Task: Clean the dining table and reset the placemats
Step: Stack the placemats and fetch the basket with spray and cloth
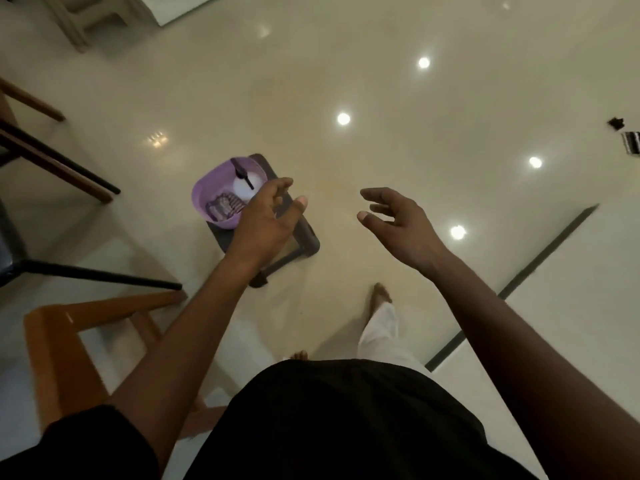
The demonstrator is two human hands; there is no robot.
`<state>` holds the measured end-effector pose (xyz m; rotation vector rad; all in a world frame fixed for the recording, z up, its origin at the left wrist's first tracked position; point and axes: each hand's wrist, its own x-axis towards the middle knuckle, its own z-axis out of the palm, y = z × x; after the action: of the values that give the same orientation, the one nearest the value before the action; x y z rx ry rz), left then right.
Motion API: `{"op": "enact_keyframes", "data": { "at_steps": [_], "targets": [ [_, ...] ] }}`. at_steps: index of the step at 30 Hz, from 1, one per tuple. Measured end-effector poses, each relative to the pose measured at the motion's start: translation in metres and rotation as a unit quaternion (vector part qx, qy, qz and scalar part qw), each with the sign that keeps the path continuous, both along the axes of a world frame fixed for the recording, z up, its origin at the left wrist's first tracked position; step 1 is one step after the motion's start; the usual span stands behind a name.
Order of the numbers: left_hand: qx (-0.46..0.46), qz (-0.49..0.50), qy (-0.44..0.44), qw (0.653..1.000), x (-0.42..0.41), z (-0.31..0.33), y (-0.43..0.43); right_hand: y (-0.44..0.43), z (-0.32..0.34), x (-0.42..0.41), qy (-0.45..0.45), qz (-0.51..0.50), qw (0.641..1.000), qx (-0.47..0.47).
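Note:
A purple plastic basin stands on a low dark stool on the glossy floor. Inside it lie a striped folded cloth, a white round item and a dark handled tool. My left hand hovers over the stool just right of the basin, fingers apart and holding nothing. My right hand is raised further right over bare floor, also spread and holding nothing. No dining table or placemats are in sight.
Dark and wooden chair legs reach in from the left, and a brown wooden chair frame stands at lower left. My bare feet are on the cream floor. A small dark object and a striped item lie at far right.

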<state>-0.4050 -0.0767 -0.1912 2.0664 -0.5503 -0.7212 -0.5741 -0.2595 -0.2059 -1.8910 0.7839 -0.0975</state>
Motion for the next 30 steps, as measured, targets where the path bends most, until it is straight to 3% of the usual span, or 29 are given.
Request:
{"op": "enact_keyframes", "data": {
  "at_steps": [7, 13, 20, 30],
  "targets": [
    [-0.030, 0.108, -0.001, 0.994, 0.043, 0.012, -0.135, -0.161, 0.018, 0.085, -0.011, 0.107, 0.994, -0.016],
    [-0.072, 0.212, -0.005, 0.974, 0.106, 0.004, -0.195, -0.250, 0.022, 0.198, -0.012, 0.202, 0.979, -0.020],
    [-0.063, 0.341, 0.005, 0.938, 0.232, -0.014, -0.221, -0.298, 0.016, 0.366, -0.001, 0.299, 0.954, -0.005],
    [-0.041, 0.460, -0.029, 0.886, 0.398, 0.022, -0.235, -0.318, 0.029, 0.606, -0.017, 0.436, 0.899, 0.024]
  ]
}}
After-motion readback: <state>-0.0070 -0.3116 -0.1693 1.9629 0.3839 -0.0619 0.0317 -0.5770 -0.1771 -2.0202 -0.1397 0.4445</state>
